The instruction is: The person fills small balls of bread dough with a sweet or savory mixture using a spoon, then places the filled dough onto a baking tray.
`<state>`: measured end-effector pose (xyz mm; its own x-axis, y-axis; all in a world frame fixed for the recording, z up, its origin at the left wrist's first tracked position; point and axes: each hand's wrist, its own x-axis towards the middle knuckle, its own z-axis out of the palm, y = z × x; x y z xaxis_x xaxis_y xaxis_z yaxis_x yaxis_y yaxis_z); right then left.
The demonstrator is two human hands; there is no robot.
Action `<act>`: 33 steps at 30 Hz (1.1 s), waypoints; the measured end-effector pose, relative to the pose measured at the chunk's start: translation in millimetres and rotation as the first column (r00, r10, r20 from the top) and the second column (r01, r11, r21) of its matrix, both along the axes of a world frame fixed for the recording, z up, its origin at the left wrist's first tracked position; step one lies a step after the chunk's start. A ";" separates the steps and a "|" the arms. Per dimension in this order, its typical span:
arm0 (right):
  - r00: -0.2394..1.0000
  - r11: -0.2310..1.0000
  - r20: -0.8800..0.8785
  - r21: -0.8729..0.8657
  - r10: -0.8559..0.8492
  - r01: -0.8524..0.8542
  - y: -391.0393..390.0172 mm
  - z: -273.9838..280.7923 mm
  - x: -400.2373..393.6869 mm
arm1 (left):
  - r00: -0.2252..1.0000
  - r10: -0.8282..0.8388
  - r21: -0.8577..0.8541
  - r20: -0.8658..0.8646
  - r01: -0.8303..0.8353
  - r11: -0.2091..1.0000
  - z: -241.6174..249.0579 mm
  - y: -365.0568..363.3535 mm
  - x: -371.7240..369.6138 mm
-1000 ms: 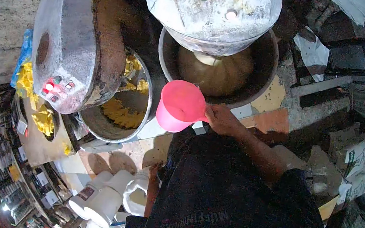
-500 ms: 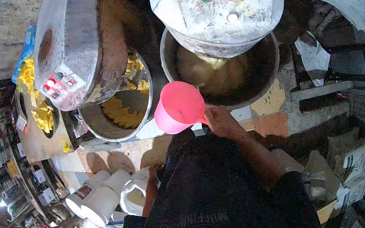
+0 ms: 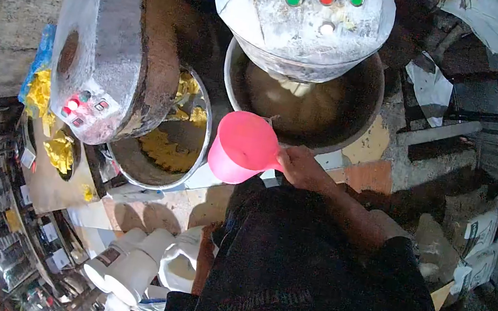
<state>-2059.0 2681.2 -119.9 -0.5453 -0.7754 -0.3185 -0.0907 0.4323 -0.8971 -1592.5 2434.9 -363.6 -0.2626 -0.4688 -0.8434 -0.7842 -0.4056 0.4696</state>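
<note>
My right hand (image 3: 301, 167) is closed round the handle of a pink plastic jug (image 3: 243, 148), which is held in front of the near rim of a large mixer bowl (image 3: 373, 114). Pale brown dough or batter lies in that bowl beneath the mixer head (image 3: 305, 25). Of my left arm only the forearm (image 3: 205, 260) shows, hanging beside the white buckets; the left hand itself is hidden. Left of the jug, a second bowl (image 3: 204, 147) holds yellow crumbly material under another mixer (image 3: 105, 43).
White buckets (image 3: 132, 271) and an open white sack (image 3: 179, 266) stand low in front. Yellow lumps (image 3: 59, 154) lie on a board (image 3: 49, 190) at left. At right are paper sacks (image 3: 481, 236) and a ledge (image 3: 439, 132).
The view has shifted slightly, so the mixers and bowls appear a little further right. My right hand still holds the pink jug in nearly the same place.
</note>
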 end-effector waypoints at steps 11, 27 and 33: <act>0.995 0.991 -0.071 -0.115 -0.073 0.065 -7.1 -3.3 2.9 | 1.000 -0.028 0.004 0.002 0.028 1.000 -1.6 -3.6 -7.0; 0.999 0.997 -0.047 -0.076 -0.019 0.015 -8.3 13.5 -2.7 | 0.999 -0.054 -0.001 -0.005 0.054 0.999 -2.4 -7.6 -11.4; 0.995 0.986 -0.090 -0.164 -0.040 0.025 -11.0 15.4 -1.1 | 0.998 -0.061 0.001 -0.012 0.061 0.998 -3.2 -8.8 -10.9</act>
<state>-2060.1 2670.1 -104.5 -0.5925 -0.7939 -0.1364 -0.1653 0.2855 -0.9440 -1603.4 2426.2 -366.9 -0.3007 -0.4507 -0.8405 -0.8020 -0.3574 0.4786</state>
